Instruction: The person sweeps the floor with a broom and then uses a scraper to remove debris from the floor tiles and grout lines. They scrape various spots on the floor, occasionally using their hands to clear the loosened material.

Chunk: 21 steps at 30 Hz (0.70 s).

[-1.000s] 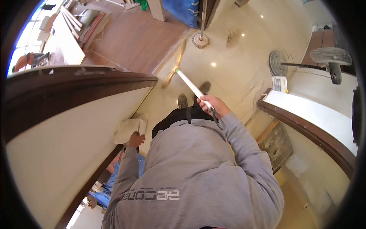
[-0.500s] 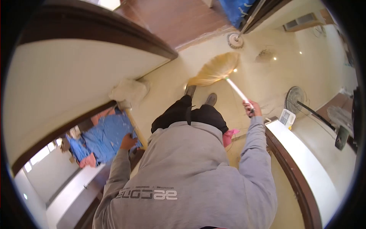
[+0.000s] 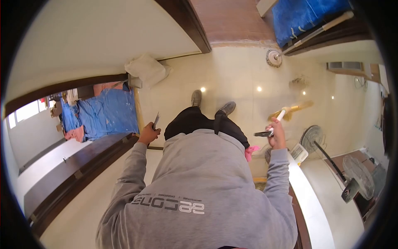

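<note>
My right hand [image 3: 277,132] is closed around the white handle of a broom [image 3: 292,110], and the handle's dark end sticks out by my fingers. The broom's yellow bristles are over the tiled floor, ahead and to the right of my feet. In my left hand [image 3: 149,133], out by the doorway on the left, is a thin grey blade-like tool [image 3: 156,120] pointing up and away. Its kind is too small to make out. A pink cloth [image 3: 250,153] hangs at my right hip.
A heap of dirt [image 3: 298,83] lies on the floor, beyond the broom. Nearby are a round mop head [image 3: 273,58] on a pole, a standing fan [image 3: 313,139] and a white jug [image 3: 299,153]. A whitish sack [image 3: 147,69] sits by the left wall; blue sheeting [image 3: 107,112] covers the left room.
The broom has swung right and its bristles now look narrow. My left hand has come up, showing the thin tool. The view has turned and my feet have shifted.
</note>
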Available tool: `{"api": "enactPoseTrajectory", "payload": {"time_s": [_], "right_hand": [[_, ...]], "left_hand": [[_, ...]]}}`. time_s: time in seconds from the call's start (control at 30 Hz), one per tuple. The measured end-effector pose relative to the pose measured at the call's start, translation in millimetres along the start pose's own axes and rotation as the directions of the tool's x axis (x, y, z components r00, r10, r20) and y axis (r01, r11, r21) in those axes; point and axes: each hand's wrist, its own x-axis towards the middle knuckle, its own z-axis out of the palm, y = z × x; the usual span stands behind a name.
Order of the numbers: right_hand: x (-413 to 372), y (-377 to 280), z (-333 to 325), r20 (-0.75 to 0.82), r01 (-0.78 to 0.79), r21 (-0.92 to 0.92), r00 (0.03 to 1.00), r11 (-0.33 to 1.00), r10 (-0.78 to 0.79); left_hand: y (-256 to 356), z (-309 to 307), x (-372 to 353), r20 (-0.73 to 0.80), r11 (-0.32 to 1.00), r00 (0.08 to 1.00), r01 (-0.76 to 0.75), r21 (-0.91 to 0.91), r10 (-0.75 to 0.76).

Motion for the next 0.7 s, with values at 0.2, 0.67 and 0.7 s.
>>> {"api": "enactPoseTrajectory", "payload": {"time_s": [0.2,0.67,0.7], "right_hand": [[-97,-3,70,0.191,-0.151,0.127,0.974,0.980,0.126],[-58,95,285,0.684,-0.624,0.341,0.678,0.704,0.269],[-38,110,309,0.712,-0.594,0.343,0.670,0.728,0.212]], "left_hand": [[-58,17,1,0.015,0.996,0.996,0.083,0.009,-0.083],[-158,-10,6,0.008,0.954,0.987,0.158,-0.256,-0.161],[-170,-15,5,0.007,0.953,0.987,0.158,-0.257,-0.162]]}}
